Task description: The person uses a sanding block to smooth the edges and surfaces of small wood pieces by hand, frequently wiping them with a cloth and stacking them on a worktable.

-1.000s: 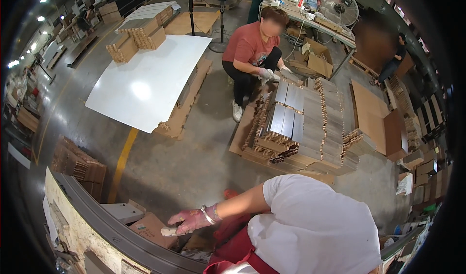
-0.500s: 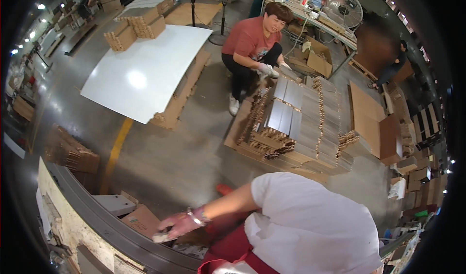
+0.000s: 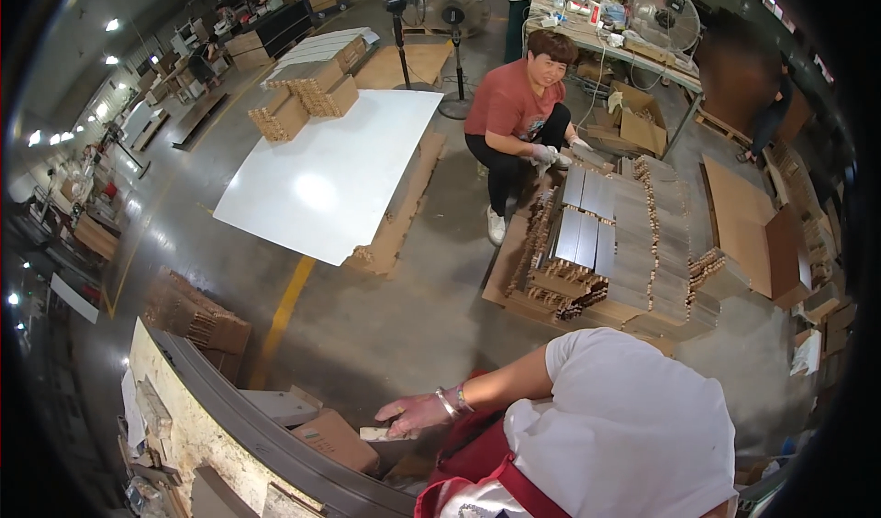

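Observation:
My right hand (image 3: 418,414), in a pinkish glove with bracelets at its wrist, reaches leftward from my white sleeve. Its fingers are closed on a small pale flat piece (image 3: 389,434) whose exact kind I cannot make out. Just left of the piece sits a brown cardboard box (image 3: 336,439). A long dark grey ridged rail (image 3: 240,423) runs diagonally past it at the lower left, along a worn pale board (image 3: 197,435). My red apron (image 3: 477,463) shows under the arm. My left hand is out of view.
A person in a red shirt (image 3: 518,105) squats behind stacked grey-topped panels (image 3: 629,233), gloved hands at their far edge. A large white sheet (image 3: 321,165) lies on cardboard at the far left. Brown stacked pieces (image 3: 197,321) stand beyond the rail. Floor fans (image 3: 454,59) stand behind.
The whole view has shifted, so the scene sits further right and lower. My right hand, still gripping the pale piece, has drawn away from the rail and now shows beside the cardboard box.

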`<state>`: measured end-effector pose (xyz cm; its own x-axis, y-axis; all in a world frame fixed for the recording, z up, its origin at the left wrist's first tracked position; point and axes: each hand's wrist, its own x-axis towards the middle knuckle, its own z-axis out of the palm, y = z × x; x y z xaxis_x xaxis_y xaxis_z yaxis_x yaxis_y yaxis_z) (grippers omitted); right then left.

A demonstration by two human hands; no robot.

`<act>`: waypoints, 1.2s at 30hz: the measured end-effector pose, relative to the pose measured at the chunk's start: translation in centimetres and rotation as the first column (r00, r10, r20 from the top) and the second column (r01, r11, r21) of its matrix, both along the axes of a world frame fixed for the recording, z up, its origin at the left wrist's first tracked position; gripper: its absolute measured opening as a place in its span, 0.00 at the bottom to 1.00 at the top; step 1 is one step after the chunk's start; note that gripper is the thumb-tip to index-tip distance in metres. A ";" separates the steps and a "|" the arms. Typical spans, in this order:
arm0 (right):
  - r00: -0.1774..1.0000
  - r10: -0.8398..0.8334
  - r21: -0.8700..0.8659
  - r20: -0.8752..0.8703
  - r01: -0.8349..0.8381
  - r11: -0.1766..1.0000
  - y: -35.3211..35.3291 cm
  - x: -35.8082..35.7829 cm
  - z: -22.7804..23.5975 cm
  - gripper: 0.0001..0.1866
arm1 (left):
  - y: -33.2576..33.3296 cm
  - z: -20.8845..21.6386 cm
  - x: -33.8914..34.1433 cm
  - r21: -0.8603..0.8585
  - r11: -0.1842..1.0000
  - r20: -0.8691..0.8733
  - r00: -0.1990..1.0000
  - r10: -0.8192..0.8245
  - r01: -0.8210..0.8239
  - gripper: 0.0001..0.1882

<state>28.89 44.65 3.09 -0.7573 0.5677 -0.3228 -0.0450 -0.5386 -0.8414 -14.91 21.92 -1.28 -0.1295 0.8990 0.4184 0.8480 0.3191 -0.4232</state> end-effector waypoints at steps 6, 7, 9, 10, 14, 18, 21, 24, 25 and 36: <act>0.998 -0.020 -0.027 0.057 0.022 0.999 -0.4 -1.0 0.3 0.35 | -0.2 0.0 -0.1 -0.061 0.994 0.074 0.992 0.099 -0.095 0.24; 0.999 -0.020 -0.035 0.043 0.021 0.999 -0.4 -1.3 0.2 0.35 | -0.5 -0.7 -0.7 -0.024 0.998 0.064 0.996 0.059 -0.057 0.23; 0.999 -0.030 -0.055 0.032 0.032 0.998 -0.5 -1.4 -0.4 0.35 | -0.1 -0.3 -0.2 -0.091 0.990 0.114 0.987 0.114 -0.104 0.24; 0.999 -0.030 -0.056 0.016 0.031 0.998 -0.6 -1.4 -0.6 0.35 | 0.0 -0.6 -0.6 -0.085 0.992 0.109 0.989 0.100 -0.091 0.24; 1.000 0.006 -0.010 -0.005 -0.006 1.000 0.0 -1.0 -1.0 0.35 | 0.1 1.0 0.7 -0.068 0.997 0.076 0.996 0.048 -0.043 0.24; 0.985 -0.035 0.280 0.166 -0.013 0.960 1.7 3.8 -1.5 0.34 | 2.5 4.5 4.6 -0.134 0.951 0.400 0.863 0.309 -0.278 0.24; 0.920 -0.295 0.519 0.257 0.127 0.845 3.0 10.0 -1.4 0.33 | 0.7 3.1 2.5 -0.137 0.975 0.309 0.927 0.212 -0.177 0.25; 0.810 -0.437 0.449 0.393 0.246 0.859 4.0 14.8 -0.1 0.32 | 1.6 3.3 3.6 -0.181 0.943 0.413 0.849 0.330 -0.278 0.24; 0.803 -0.452 0.435 0.389 0.272 0.858 3.9 16.2 -0.6 0.32 | 3.7 5.9 6.7 -0.212 0.919 0.499 0.771 0.395 -0.333 0.23; 0.975 -0.048 0.418 0.216 -0.048 0.907 3.4 5.0 -3.3 0.31 | 1.8 2.9 2.6 -0.184 0.962 0.237 0.940 0.244 -0.203 0.23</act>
<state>33.85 48.08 -0.21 -0.6956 0.6866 -0.2116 0.1641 -0.1350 -0.9772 -12.33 23.72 1.65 -0.4186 0.8851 0.2033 0.8481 0.4611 -0.2611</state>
